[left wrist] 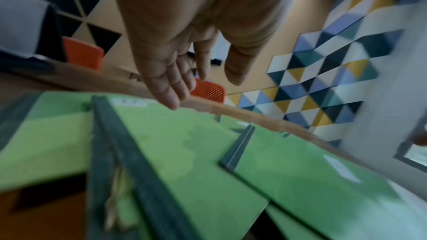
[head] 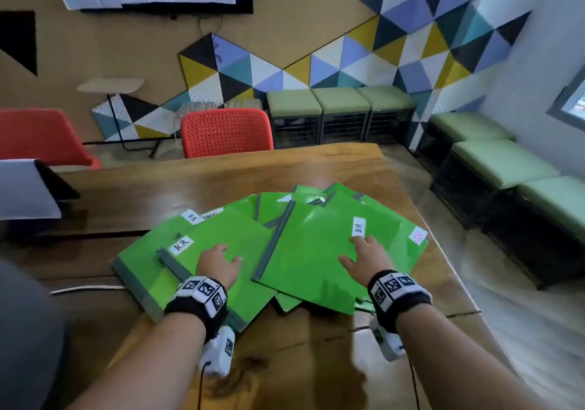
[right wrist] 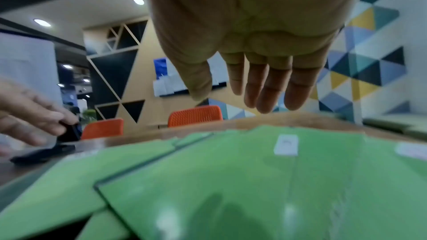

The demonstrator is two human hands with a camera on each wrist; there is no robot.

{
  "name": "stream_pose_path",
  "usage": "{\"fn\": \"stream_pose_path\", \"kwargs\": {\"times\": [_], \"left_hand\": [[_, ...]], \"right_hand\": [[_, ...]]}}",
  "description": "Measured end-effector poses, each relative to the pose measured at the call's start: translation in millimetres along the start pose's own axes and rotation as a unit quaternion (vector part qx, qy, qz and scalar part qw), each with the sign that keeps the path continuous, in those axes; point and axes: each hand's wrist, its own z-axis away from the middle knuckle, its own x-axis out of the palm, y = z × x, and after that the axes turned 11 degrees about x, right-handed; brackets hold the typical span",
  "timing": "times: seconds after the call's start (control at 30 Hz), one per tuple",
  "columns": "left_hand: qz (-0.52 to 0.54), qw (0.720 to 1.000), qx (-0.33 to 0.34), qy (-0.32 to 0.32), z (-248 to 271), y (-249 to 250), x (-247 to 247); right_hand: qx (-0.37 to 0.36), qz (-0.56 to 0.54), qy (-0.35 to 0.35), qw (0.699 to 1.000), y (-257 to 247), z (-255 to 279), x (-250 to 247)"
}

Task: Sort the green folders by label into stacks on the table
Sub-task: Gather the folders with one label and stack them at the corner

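- Several green folders [head: 310, 251], more than six by count of visible corners, lie fanned and overlapping on the wooden desk [head: 221, 175], toward its right near edge. No separate stacks show yet; judged from this, sorting has barely begun.
- Fan arrangement: probably spread so that each white label shows at once. Readable labels: "H.R" [head: 181, 245] on the left front folder, another "H.R" [head: 359, 226] on the top right folder, a further one [head: 193, 217] behind. A red-lettered label [head: 418, 237] at the far right corner is too blurred to read.
- Top right folder [right wrist: 254, 189]: long axis runs from near-left to far-right, grey spine [head: 274, 245] on its left edge, label end pointing away from the person.
- Left front folder [left wrist: 184, 152]: spine [left wrist: 138, 171] toward the person's left, long axis angled away and rightward, label at the far-left corner.
- Left hand [head: 218, 264]: fingers straight and spread, holding nothing; in its wrist view the palm hovers just above the left folder. Contact cannot be told.
- Right hand [head: 364, 256]: fingers straight, together, holding nothing; poised over the top right folder just beside its label. Contact likewise uncertain.
- Hands well apart, one per side of the fan; likely placed to draw matching "H.R" folders together.
- Surroundings: red chair [head: 226, 132] behind the desk; green-cushioned stools [head: 340, 100] along the wall.
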Motion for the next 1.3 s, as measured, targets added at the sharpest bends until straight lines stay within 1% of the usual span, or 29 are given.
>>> {"fn": "stream_pose_path", "kwargs": {"times": [0.07, 0.13, 0.2, 0.33, 0.47, 0.53, 0.63, 0.73, 0.83, 0.87, 0.93, 1.03, 1.13, 1.17, 1.23, 1.3], "left_hand": [[-0.02, 0.995, -0.097, -0.032, -2, -16, 8], [-0.032, 0.982, -0.18, -0.057, -1, -39, 17], [-0.024, 0.971, -0.235, -0.048, 1, -53, 23], [0.04, 0.958, -0.283, -0.014, -1, -69, 34], [0.14, 0.945, -0.294, 0.039, -1, -75, 40], [0.156, 0.939, -0.303, 0.039, -2, -77, 38], [0.109, 0.947, -0.303, 0.018, -6, -79, 30], [0.066, 0.96, -0.272, 0.017, -9, -91, 21], [0.034, 0.969, -0.243, -0.02, -10, -100, 10], [0.036, 0.969, -0.242, -0.02, -10, -102, 8], [0.07, 0.963, -0.259, 0.001, -12, -104, 4], [0.145, 0.943, -0.292, 0.062, -10, -107, 3], [0.174, 0.931, -0.304, 0.106, 2, -114, 0], [0.178, 0.931, -0.299, 0.113, 6, -119, 0], [0.177, 0.94, -0.275, 0.098, 13, -131, -2], [0.156, 0.948, -0.266, 0.075, 14, -138, -5]], "right_hand": [[0.056, 0.01, -0.046, 0.997, 7, -4, 21], [0.111, 0.022, -0.101, 0.989, 15, -6, 41], [0.159, 0.023, -0.138, 0.977, 20, -10, 58], [0.227, 0.021, -0.157, 0.961, 16, -23, 82], [0.288, -0.054, -0.154, 0.944, 5, -34, 96], [0.306, -0.1, -0.152, 0.935, -2, -38, 94], [0.303, -0.153, -0.133, 0.931, -6, -45, 86], [0.283, -0.199, -0.103, 0.932, -2, -51, 76], [0.246, -0.21, -0.079, 0.943, 1, -51, 64], [0.237, -0.209, -0.066, 0.946, 3, -51, 61], [0.22, -0.213, -0.055, 0.95, 6, -50, 58], [0.191, -0.223, -0.059, 0.954, 3, -43, 62], [0.159, -0.221, -0.067, 0.96, -8, -36, 74], [0.153, -0.215, -0.072, 0.962, -14, -34, 78], [0.153, -0.21, -0.076, 0.963, -23, -32, 88], [0.163, -0.214, -0.075, 0.96, -33, -33, 97]]}}
